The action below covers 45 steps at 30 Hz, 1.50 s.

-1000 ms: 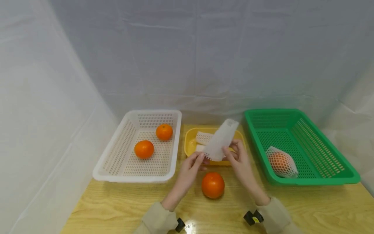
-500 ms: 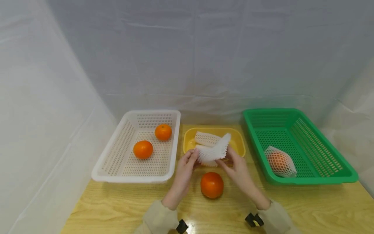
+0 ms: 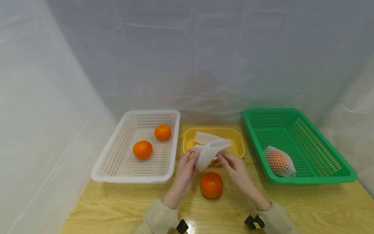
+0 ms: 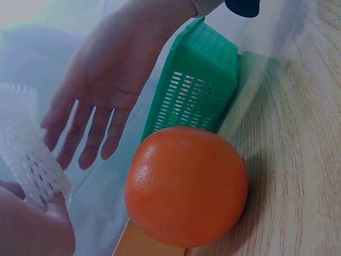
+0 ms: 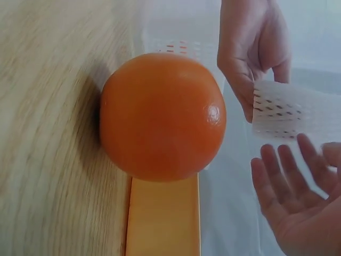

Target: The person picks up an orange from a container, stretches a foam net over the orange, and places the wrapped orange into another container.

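Note:
In the head view, my left hand [image 3: 184, 172] pinches a white foam fruit net [image 3: 208, 154] at its left end between thumb and fingers. My right hand [image 3: 235, 167] is at the net's right side; in the right wrist view its fingers [image 5: 290, 178] are straight, close to or touching the net. The net hangs tilted over the front of a yellow tray [image 3: 238, 146]. Another foam net [image 3: 203, 137] lies in that tray, partly covered. Just in front of the tray, a smooth, shiny orange fruit [image 3: 211, 185] sits on the table between my forearms.
To the left stands a white basket [image 3: 99, 172] with two orange fruits [image 3: 142, 149] inside. A green basket [image 3: 324, 180] on the right contains a fruit in a foam net [image 3: 279, 161]. White sheeting [image 3: 193, 58] hangs behind the wooden table [image 3: 117, 208].
The net was raised and slanted up to the right; it has come down and turned, its lower end now toward the fruit. My right hand moved slightly lower along it and its fingers loosened.

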Tool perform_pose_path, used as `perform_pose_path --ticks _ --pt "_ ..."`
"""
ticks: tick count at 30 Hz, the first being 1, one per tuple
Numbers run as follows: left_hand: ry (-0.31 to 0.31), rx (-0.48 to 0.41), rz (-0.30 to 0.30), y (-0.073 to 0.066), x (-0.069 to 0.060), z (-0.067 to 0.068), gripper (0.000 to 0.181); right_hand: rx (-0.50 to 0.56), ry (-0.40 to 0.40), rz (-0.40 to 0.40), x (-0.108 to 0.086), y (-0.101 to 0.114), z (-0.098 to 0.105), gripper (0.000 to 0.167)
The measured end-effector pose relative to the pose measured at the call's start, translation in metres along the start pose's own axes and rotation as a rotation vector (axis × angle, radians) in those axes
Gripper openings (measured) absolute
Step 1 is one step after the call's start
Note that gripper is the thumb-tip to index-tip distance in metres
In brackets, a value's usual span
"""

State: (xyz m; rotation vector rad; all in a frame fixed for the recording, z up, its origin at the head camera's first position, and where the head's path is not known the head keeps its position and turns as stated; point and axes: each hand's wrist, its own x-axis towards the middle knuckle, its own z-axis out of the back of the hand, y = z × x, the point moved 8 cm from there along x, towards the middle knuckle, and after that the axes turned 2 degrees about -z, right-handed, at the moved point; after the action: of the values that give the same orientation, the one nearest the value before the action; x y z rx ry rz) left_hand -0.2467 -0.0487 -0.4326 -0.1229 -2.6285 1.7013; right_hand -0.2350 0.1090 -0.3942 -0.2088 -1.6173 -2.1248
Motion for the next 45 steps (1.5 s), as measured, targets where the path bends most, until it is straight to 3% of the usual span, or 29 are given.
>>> perform_pose_path --ticks 6,10,17,25,29,33,36,40,42,45 --pt "0.111 -0.018 0.000 0.000 -0.003 -0.010 0.038 0.087 0.027 -0.176 -0.002 -0.010 -0.005 0.032" --pt "0.182 -0.051 0.025 0.000 -0.006 -0.019 0.036 0.186 0.066 -0.282 -0.004 -0.014 -0.010 0.040" --pt "0.193 -0.099 0.084 0.002 -0.008 -0.022 0.023 0.286 0.058 -0.446 -0.012 -0.018 -0.014 0.046" --pt "0.190 -0.045 0.109 0.008 -0.006 -0.019 0.027 0.340 -0.011 -0.505 -0.009 -0.027 -0.012 0.045" --pt "0.193 -0.087 0.126 0.011 -0.006 -0.019 0.027 0.467 0.048 -0.543 -0.010 -0.031 -0.016 0.050" --pt "0.197 -0.137 0.129 0.011 -0.008 -0.020 0.024 0.550 0.157 -0.538 -0.012 -0.033 -0.023 0.052" --pt "0.207 -0.152 0.132 0.011 -0.009 -0.020 0.033 0.596 0.184 -0.540 -0.013 -0.034 -0.024 0.047" --pt "0.202 -0.137 0.130 0.011 -0.009 -0.018 0.039 0.663 0.125 -0.599 -0.012 -0.034 -0.023 0.053" --pt "0.195 -0.133 0.125 0.013 -0.008 -0.016 0.033 0.697 0.095 -0.636 -0.012 -0.035 -0.022 0.064" --pt "0.222 -0.132 0.116 0.014 -0.008 -0.017 0.029 0.754 0.086 -0.656 -0.013 -0.035 -0.022 0.064"
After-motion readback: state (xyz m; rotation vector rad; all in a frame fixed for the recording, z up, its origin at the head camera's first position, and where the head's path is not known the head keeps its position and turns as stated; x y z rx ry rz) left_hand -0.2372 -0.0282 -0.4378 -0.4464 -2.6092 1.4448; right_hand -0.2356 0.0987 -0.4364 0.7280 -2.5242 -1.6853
